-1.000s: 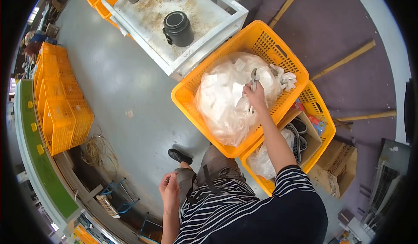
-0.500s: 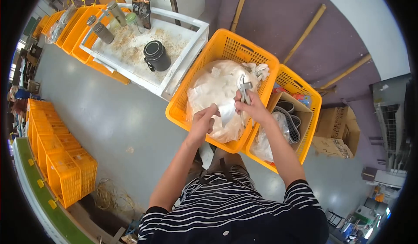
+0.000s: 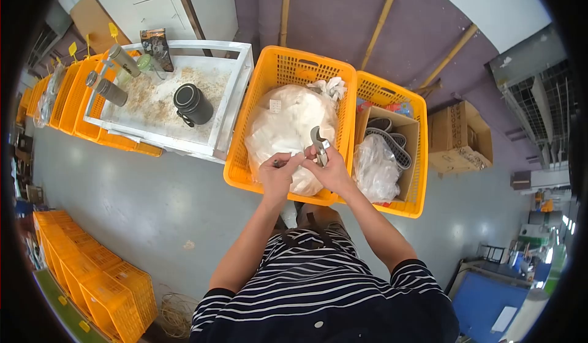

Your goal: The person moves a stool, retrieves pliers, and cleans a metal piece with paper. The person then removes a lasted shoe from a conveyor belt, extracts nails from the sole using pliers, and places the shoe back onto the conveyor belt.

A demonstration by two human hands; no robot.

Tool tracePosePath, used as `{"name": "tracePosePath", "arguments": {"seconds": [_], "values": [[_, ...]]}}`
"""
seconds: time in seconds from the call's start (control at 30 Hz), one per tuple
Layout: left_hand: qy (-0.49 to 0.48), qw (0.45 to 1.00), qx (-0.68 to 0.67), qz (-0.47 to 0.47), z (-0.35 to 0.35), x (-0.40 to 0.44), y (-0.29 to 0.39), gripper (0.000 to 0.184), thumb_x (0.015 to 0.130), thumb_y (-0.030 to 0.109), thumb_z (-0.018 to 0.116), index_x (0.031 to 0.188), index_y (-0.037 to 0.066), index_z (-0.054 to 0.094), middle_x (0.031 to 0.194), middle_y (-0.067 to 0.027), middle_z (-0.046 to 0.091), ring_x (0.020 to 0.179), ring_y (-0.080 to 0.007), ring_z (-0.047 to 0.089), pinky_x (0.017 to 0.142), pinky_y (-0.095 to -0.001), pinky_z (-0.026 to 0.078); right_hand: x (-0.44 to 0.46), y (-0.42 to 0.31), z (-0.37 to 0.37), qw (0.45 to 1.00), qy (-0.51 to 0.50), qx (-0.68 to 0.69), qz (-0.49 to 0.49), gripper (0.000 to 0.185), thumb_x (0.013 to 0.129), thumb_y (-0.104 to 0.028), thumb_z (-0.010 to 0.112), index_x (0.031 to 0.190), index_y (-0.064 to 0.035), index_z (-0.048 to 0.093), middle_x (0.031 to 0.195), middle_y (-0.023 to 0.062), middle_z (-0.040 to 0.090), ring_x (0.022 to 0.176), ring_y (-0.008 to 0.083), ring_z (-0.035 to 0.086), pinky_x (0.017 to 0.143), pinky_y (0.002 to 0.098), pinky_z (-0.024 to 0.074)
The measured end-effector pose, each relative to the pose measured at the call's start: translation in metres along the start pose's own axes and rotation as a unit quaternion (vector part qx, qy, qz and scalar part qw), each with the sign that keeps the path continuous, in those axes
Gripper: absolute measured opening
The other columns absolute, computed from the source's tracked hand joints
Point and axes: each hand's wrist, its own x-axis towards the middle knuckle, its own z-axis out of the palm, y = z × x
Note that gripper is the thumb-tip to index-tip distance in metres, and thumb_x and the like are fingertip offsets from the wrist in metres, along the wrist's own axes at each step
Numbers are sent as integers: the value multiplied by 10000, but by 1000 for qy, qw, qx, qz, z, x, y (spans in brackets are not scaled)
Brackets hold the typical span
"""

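My right hand (image 3: pixel 327 166) is closed round a metal hand tool (image 3: pixel 319 144), whose curved head points up. Close beside it, my left hand (image 3: pixel 280 170) is pinched on a small dark object (image 3: pixel 278 163), too small to name. The fingertips of both hands meet or nearly meet. Beneath them, a large clear plastic bag of white material (image 3: pixel 288 119) fills much of an orange basket (image 3: pixel 229 168). A crumpled white cloth or glove (image 3: pixel 331 88) lies at the basket's back right corner.
A second orange basket (image 3: pixel 418 187) on the right holds a cardboard box with shoes and a plastic bag (image 3: pixel 376 168). On the left, a white cart (image 3: pixel 229 119) bears a black canister (image 3: pixel 193 105) and bottles. Orange crates (image 3: pixel 116 291) line the lower left.
The view has swung to the right. My left hand has risen from beside my leg to meet my right hand over the bag. The tool remains in my right hand.
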Motion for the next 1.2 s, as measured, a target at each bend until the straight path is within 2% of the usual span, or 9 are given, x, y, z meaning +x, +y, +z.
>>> {"name": "tracePosePath", "arguments": {"seconds": [0.03, 0.17, 0.43, 0.63, 0.77, 0.87, 0.97, 1.07, 1.2], "values": [[-16, 1000, 2, -3, 1, 1, 2, 194, 874, 180, 848, 876, 24, 733, 691, 42, 614, 528, -22, 457, 469, -207, 335, -1, 0, 2, 1000, 3, -14, -19, 279, 860, -38, 803, 1010, -36, 567, 945, 36, 684, 845, 110, 630, 762, 290, 534], [-33, 999, 6, -40, 1, 5, 8, 251, 930, 251, 797, 860, 18, 735, 676, 26, 608, 506, -36, 451, 464, -217, 336, -4, 7, 5, 995, 46, 66, 53, 257, 888, -32, 780, 1031, -31, 567, 935, 43, 696, 848, 121, 679, 750, 291, 555], [-82, 992, -49, -77, -3, 8, 14, 276, 994, 278, 719, 925, 11, 723, 624, 34, 553, 503, -50, 449, 462, -231, 348, -1, 16, 0, 976, 50, 176, 115, 210, 942, -50, 730, 1065, -47, 560, 933, 55, 703, 801, 133, 716, 673, 274, 538], [-59, 992, -77, -78, -7, 15, 3, 262, 1026, 272, 670, 963, 19, 701, 607, 61, 499, 490, -33, 398, 460, -233, 365, 4, 15, 2, 982, 43, 151, 103, 187, 943, -37, 715, 1040, -43, 555, 918, 59, 705, 781, 132, 708, 678, 274, 543], [-22, 993, -111, -37, -20, 27, -7, 201, 1053, 242, 619, 990, 54, 655, 623, 65, 488, 477, -26, 340, 464, -239, 397, 16, 26, 3, 987, 85, 103, 87, 164, 936, -18, 703, 1009, -35, 557, 882, 63, 703, 769, 131, 704, 681, 271, 544], [-52, 991, -119, -19, -33, 32, 4, 139, 1062, 221, 582, 993, 101, 586, 715, 52, 505, 481, -45, 342, 491, -263, 432, 32, 40, -2, 987, 109, 79, 82, 169, 930, -24, 712, 1002, -33, 559, 863, 67, 704, 751, 127, 703, 664, 266, 538], [-10, 991, -130, -27, -35, 30, 19, 134, 1066, 221, 552, 1021, 99, 583, 741, 41, 519, 473, -55, 332, 504, -277, 443, 43, 46, -5, 982, 120, 106, 104, 173, 928, -30, 717, 997, -36, 559, 861, 66, 708, 734, 126, 704, 648, 267, 536], [8, 981, -190, -32, -55, 36, 17, 162, 1066, 241, 554, 1017, 96, 606, 774, 25, 611, 441, -50, 312, 500, -282, 466, 48, 54, -11, 980, 133, 111, 101, 171, 930, -33, 719, 986, -47, 558, 867, 59, 714, 718, 126, 704, 632, 265, 531], [23, 986, -165, 1, -75, 39, 17, 162, 1056, 244, 563, 1037, 91, 611, 837, 7, 652, 442, -50, 332, 499, -284, 486, 49, 46, -13, 978, 103, 146, 103, 159, 936, -14, 707, 995, -54, 564, 887, 53, 709, 742, 126, 703, 644, 263, 533]]}}
